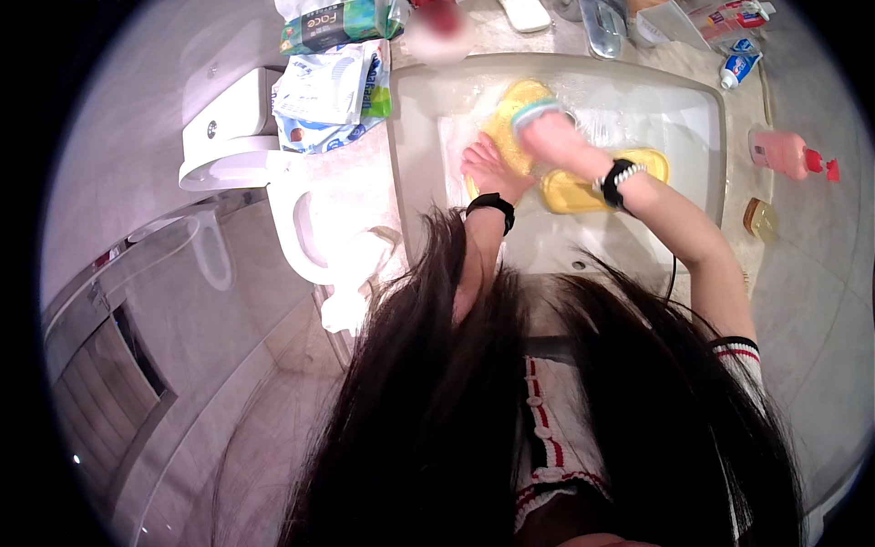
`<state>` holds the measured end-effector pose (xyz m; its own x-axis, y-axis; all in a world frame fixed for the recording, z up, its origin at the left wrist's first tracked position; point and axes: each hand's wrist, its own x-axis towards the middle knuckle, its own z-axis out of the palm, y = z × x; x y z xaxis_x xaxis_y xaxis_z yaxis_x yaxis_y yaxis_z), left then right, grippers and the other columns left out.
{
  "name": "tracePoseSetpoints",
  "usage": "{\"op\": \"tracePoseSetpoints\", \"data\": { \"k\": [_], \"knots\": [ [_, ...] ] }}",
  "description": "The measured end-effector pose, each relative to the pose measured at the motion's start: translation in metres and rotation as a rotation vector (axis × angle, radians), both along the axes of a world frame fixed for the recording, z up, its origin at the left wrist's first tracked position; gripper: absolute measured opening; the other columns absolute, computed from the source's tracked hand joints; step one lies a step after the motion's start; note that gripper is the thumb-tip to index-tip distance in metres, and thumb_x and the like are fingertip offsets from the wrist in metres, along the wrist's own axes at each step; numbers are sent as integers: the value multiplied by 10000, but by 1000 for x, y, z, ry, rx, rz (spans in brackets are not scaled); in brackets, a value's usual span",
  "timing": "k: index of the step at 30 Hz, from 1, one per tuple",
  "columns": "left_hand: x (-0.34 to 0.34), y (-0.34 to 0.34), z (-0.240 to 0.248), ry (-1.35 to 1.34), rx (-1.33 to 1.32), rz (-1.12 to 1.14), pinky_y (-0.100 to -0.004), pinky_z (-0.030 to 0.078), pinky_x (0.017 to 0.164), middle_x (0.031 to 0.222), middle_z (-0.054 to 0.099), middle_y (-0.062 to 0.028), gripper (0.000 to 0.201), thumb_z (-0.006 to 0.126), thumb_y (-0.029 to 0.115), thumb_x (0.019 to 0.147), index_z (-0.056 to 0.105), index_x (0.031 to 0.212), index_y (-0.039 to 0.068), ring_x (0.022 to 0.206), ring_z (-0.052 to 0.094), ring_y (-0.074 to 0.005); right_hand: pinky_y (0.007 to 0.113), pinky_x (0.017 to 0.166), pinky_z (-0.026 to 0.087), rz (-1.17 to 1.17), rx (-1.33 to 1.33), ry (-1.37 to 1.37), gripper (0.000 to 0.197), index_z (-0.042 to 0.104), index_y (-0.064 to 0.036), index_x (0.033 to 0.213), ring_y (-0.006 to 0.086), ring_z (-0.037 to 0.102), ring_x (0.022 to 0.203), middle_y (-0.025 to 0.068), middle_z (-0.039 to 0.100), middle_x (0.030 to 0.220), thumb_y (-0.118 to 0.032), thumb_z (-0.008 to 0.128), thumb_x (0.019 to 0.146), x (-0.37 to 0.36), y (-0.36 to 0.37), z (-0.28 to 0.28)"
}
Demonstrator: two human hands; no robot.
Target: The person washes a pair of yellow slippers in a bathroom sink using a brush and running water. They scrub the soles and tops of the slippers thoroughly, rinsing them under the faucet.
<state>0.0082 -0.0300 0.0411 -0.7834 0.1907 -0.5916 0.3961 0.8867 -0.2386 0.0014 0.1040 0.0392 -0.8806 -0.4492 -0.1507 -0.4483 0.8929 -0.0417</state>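
Observation:
A yellow slipper [507, 123] lies at a slant in the white sink [620, 242], wet and partly covered by my hands. Across its lower part my left hand [497, 170] lies with fingers spread, pressing on it rather than wrapped round it. My right hand [558, 144] is closed on a scrub brush with a pale teal and white edge [535, 111], held against the slipper's upper part; motion blurs it a little. The second yellow slipper [570, 193] rests just to the right, under my right wrist. Water and suds show near the far wall.
Left of the sink are wipes packs [324, 91] and a tissue pack [342, 25]; a toilet [305, 219] stands beyond. At the right edge are a pink pump bottle [779, 153], a toothpaste tube [740, 68] and a wooden-backed brush [758, 220]. A faucet [603, 27] sits behind.

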Motion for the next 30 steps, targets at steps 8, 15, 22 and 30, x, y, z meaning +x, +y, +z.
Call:
{"op": "tracePoseSetpoints", "data": {
  "k": [8, 15, 22, 30],
  "knots": [
    [0, 4, 6, -30, -48, 9, -426, 425, 781, 1207, 429, -160, 1278, 493, 828, 627, 95, 1444, -72, 1066, 410, -275, 351, 493, 479, -164, -128, 7, 141, 645, -80, 613, 205, 615, 538, 75, 602, 578, -178, 604, 706, -18, 21, 11],
    [0, 2, -8, -22, -12, 46, -446, 418, 797, 1237, 421, -167, 1270, 500, 823, 622, 97, 1449, -53, 1071, 413, -298, 354, 541, 488, 88, 34, -81, 149, 664, -82, 652, 225, 641, 619, 87, 632, 644, -205, 618, 723, 13, -1, 14],
    [0, -7, -9, 74, 544, 547, -437, 435, 861, 1180, 507, -193, 995, 687, 600, 661, 359, 1351, -37, 1130, 471, -326, 389, 603, 506, -157, -141, -179, 173, 665, -51, 714, 277, 648, 671, 128, 642, 697, -223, 643, 728, 16, 3, 28],
    [-18, -36, -25, -186, 703, 956, -359, 487, 825, 1029, 656, -193, 535, 684, 428, 786, 637, 1075, -20, 947, 644, -285, 418, 669, 510, -226, -231, -259, 246, 657, -39, 761, 321, 643, 733, 155, 645, 744, -282, 630, 787, 15, 5, 28]
  ]
}}
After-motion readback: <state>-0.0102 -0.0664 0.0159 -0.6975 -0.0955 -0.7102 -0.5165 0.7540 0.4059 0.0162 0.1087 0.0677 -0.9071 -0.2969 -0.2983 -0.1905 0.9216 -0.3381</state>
